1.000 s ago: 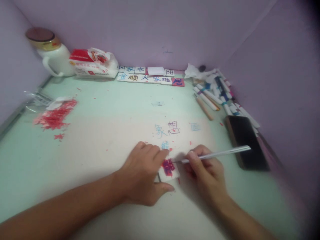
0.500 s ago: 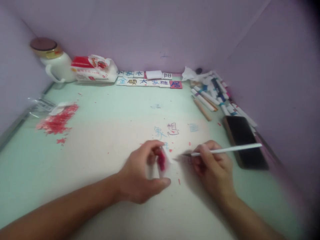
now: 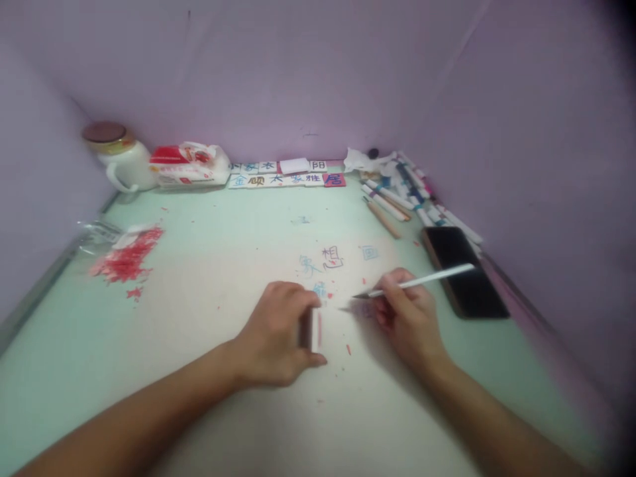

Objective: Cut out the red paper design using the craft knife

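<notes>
My left hand (image 3: 278, 334) grips a small flat white block (image 3: 317, 330) between thumb and fingertips. The block stands on edge, its thin side with a pink-red stripe towards me; its broad faces are mostly hidden. To the right, my right hand (image 3: 410, 315) is closed around a slim white pen-like tool (image 3: 437, 273). Its dark pointed tip aims left towards the block, with a gap between them; whether it is a pen or a blade I cannot tell. Coloured written characters (image 3: 332, 257) mark the tabletop just beyond both hands.
Red shavings (image 3: 130, 255) lie at left. Along the back stand a lidded white mug (image 3: 128, 165), a tissue pack (image 3: 189, 165) and rows of lettered tiles (image 3: 275, 180). Several markers (image 3: 385, 202) and a black phone (image 3: 467, 271) are at right. Purple walls (image 3: 278, 73) enclose the table.
The block has turned in my left hand: its red face showed before, now its thin edge does. Both hands have shifted slightly left in view, and the camera has tilted up a little.
</notes>
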Demonstrator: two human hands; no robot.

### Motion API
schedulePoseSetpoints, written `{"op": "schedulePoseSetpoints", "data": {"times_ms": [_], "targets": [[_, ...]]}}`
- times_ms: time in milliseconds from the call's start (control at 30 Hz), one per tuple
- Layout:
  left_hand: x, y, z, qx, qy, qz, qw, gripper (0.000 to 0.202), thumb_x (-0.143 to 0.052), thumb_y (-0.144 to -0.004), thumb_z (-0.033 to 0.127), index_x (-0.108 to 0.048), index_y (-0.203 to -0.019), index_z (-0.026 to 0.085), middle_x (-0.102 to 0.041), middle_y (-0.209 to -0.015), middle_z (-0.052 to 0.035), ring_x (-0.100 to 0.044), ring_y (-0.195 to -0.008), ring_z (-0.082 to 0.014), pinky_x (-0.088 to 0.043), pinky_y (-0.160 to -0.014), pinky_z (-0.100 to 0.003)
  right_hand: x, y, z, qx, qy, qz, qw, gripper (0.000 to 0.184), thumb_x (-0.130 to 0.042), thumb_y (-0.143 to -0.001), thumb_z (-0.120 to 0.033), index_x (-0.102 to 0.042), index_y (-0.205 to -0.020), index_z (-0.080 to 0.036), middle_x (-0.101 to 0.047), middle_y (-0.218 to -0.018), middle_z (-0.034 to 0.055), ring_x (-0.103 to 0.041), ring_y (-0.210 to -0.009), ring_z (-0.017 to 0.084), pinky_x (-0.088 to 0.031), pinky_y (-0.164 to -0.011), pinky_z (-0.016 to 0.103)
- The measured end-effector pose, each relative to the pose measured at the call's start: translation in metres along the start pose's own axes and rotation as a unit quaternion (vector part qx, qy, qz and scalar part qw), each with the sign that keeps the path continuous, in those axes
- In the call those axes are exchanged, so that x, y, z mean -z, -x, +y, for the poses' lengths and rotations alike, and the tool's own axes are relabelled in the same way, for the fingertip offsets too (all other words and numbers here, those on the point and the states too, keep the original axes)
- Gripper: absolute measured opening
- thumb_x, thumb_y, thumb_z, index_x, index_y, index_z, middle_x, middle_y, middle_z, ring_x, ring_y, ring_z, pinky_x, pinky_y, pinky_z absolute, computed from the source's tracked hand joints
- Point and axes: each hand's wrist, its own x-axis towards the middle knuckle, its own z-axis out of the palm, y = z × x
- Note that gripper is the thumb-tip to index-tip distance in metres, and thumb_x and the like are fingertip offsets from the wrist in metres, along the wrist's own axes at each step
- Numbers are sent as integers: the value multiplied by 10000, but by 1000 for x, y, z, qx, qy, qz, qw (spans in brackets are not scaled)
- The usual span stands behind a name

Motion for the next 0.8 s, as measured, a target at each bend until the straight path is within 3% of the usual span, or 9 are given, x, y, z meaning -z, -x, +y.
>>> {"op": "schedulePoseSetpoints", "data": {"times_ms": [133,233,333,467,667,800], "targets": [[-3,1,-3,-66,-24,79,994,525,-714,-736,471,-482,-1119,196,-605,-984,-97,-557,-941,-279,-443,-830,-458,0,0,0,11,7,-6,1000,386,-715,-765,-480,-487,-638,-196,-481,-421,-83,-398,-346,41,-274,-317,129],[-2,0,-2,-54,-62,38,996,473,-694,-763,428,-483,-1120,200,-615,-982,-89,-570,-924,-274,-442,-816,-450,0,1,0,18,12,-12,1000,382,-701,-781,-475,-482,-638,-197,-479,-424,-84,-398,-349,42,-271,-319,133],[-3,-1,1,-77,-68,34,994,502,-697,-752,396,-463,-1143,185,-624,-1012,-108,-568,-953,-290,-425,-835,-462,1,0,2,27,15,-15,999,376,-692,-788,-477,-480,-646,-200,-477,-429,-86,-396,-354,44,-268,-323,138],[-6,-3,6,-44,-82,-29,995,495,-696,-746,282,-448,-1161,182,-653,-932,-59,-586,-822,-230,-389,-848,-448,2,0,3,40,24,-19,999,366,-687,-799,-459,-484,-642,-199,-476,-427,-85,-397,-360,46,-270,-332,145],[-4,-2,9,22,-149,-73,986,661,-689,-759,476,-439,-1259,125,-633,-949,-107,-546,-851,-270,-373,-813,-466,3,4,1,47,39,-21,998,376,-679,-800,-476,-486,-636,-198,-471,-428,-83,-388,-359,49,-268,-337,156],[-6,-1,14,61,-161,-89,981,588,-678,-731,533,-516,-1125,128,-607,-977,-125,-530,-883,-289,-378,-827,-479,2,7,1,38,53,-27,998,389,-676,-800,-485,-484,-624,-196,-471,-431,-73,-385,-362,55,-255,-338,164]]}}
